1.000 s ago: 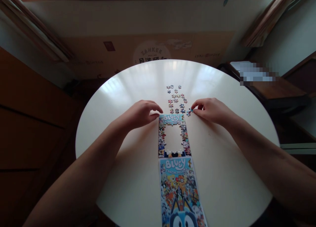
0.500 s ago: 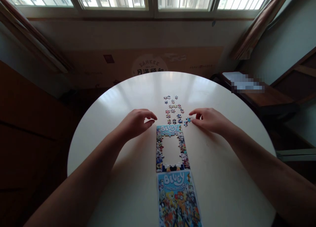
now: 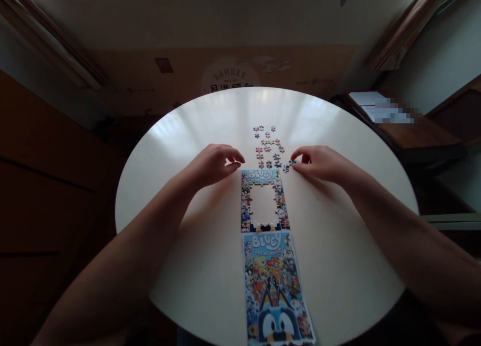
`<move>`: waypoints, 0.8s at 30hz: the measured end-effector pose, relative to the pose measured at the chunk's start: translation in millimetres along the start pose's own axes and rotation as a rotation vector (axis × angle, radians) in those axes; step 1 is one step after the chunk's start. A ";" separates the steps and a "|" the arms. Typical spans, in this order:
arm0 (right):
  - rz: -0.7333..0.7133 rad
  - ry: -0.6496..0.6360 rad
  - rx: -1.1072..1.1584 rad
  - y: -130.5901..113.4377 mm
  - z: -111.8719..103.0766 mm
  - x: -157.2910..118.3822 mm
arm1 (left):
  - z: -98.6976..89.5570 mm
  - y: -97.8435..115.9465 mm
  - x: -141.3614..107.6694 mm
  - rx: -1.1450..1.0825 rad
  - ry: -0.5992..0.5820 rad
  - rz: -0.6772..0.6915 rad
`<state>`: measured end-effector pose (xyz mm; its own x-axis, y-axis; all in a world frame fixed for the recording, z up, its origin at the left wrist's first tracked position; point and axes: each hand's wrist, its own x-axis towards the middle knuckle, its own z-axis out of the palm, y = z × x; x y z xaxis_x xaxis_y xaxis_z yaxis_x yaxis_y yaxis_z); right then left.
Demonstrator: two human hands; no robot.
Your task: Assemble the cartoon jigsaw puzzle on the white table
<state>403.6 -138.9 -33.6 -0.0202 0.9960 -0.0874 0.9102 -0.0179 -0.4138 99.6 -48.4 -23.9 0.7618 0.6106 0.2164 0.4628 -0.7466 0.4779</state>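
Note:
The jigsaw puzzle (image 3: 245,200) lies flat on the table, its border joined around a bare rectangle in the middle. Just beyond it are several loose jigsaw pieces (image 3: 267,148). My left hand (image 3: 214,163) hovers left of the puzzle's top edge, thumb and forefinger slightly apart, holding nothing. On the other side, my right hand (image 3: 317,163) pinches a small blue jigsaw piece (image 3: 292,162) between thumb and forefinger. Another blue piece (image 3: 286,168) lies right beside those fingertips. Nearer to me is the printed reference picture (image 3: 276,286), showing a blue cartoon dog's face.
The round white table (image 3: 180,130) carries everything. Behind it, a printed cardboard panel (image 3: 131,65) stands against the wall. A wooden bench or chair (image 3: 409,133) with papers (image 3: 364,99) on it is at the right. Curtains (image 3: 406,32) hang at both sides.
My view has tilted down, so more of the reference picture shows and the windows have left the frame. My right fingertips have closed over a blue piece. The left hand stays nearly the same.

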 end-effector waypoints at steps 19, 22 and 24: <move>0.132 -0.311 0.677 15.0 -18.0 -2.5 | -2.0 2.5 0.0 0.003 -0.062 0.013; 0.104 -0.361 0.813 7.2 -18.3 -4.5 | -1.4 11.9 -0.6 -0.016 -0.060 0.042; 0.100 -0.416 0.915 -1.4 -15.4 -6.6 | 1.2 21.4 -0.8 -0.071 -0.055 0.059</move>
<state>408.8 -144.0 -18.5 -0.2627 0.8797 -0.3965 0.2516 -0.3342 -0.9083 109.4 -65.2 -14.8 0.8114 0.5495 0.1992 0.3848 -0.7587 0.5256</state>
